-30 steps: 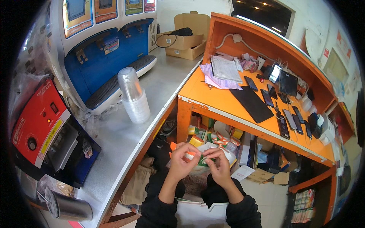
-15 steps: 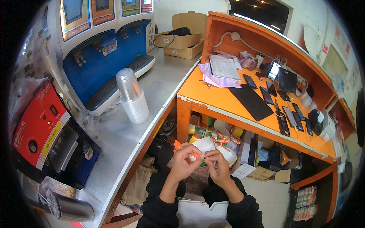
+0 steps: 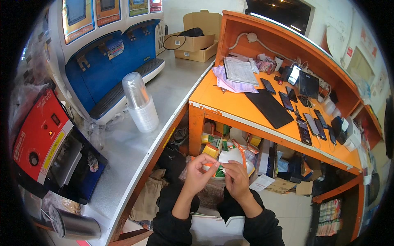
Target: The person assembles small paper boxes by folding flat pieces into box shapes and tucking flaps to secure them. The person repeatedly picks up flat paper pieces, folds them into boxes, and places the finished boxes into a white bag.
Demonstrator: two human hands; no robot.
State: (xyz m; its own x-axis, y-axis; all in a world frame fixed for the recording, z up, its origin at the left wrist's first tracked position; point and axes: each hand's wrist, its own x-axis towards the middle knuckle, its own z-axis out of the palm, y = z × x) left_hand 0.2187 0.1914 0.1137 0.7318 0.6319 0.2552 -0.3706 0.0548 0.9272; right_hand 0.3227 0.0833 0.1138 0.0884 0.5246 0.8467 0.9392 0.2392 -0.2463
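Pinching a small orange, white and green piece (image 3: pixel 220 173) between the fingertips, the left grip (image 3: pixel 197 174) and the right grip (image 3: pixel 237 180) meet in front of the person's lap. The thumb and fingers of both grips close on the piece and hide most of it, so its full shape cannot be told. The left grip has its orange side, the right grip the end beside the green part. Below and just beyond the grips lies a heap of small coloured cartons (image 3: pixel 209 150), with a white piece edged in orange (image 3: pixel 230 156) showing right behind the fingers. Nearer the person than the grips, a white sheet-like thing (image 3: pixel 213 231) lies between the black sleeves (image 3: pixel 174 225). To the left of the grips runs a metal-topped bench (image 3: pixel 123 168), bearing a stack of clear plastic cups (image 3: pixel 140 110); farther left stand a red-fronted machine (image 3: pixel 39 133) and a metal canister (image 3: pixel 78 223). Beyond the grips and to their right, an orange bench (image 3: pixel 213 98) carries several phones (image 3: pixel 303 132), a flat black panel (image 3: pixel 269 108) and loose papers (image 3: pixel 241 70).
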